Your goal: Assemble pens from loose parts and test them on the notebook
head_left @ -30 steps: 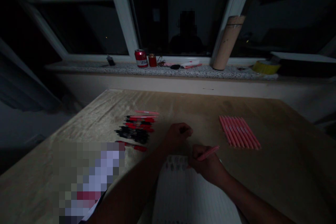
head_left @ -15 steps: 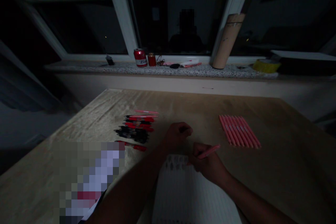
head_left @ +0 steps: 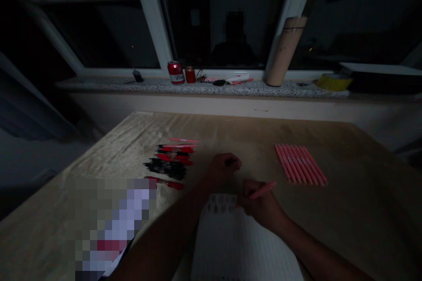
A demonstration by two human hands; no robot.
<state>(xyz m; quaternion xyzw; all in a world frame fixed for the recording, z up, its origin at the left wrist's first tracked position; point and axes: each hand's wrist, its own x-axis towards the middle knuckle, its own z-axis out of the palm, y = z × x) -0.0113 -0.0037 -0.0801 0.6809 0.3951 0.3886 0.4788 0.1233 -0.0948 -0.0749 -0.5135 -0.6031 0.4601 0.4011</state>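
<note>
My right hand point(head_left: 259, 206) is closed round a pink pen point(head_left: 263, 190), whose rear end sticks up to the right. The hand rests at the top of a lined sheet point(head_left: 244, 246), where rows of dark scribbled marks point(head_left: 221, 204) show; the pen's tip is hidden by the fingers. Beyond the sheet, my left hand point(head_left: 226, 166) rests on the table with its fingers curled in towards the thumb, and I see nothing in it. A pile of black, red and pink pens point(head_left: 171, 160) lies left of it.
A neat row of several pink pens point(head_left: 300, 164) lies on the right of the table point(head_left: 356, 210). A blurred-out object point(head_left: 128, 210) is at the left. On the windowsill stand a red can point(head_left: 176, 73), a small jar point(head_left: 190, 75), a tall tube point(head_left: 286, 52) and yellow tape point(head_left: 334, 82).
Very little differs. Both hands keep their places, and the pink pen in my right hand has shifted only slightly.
</note>
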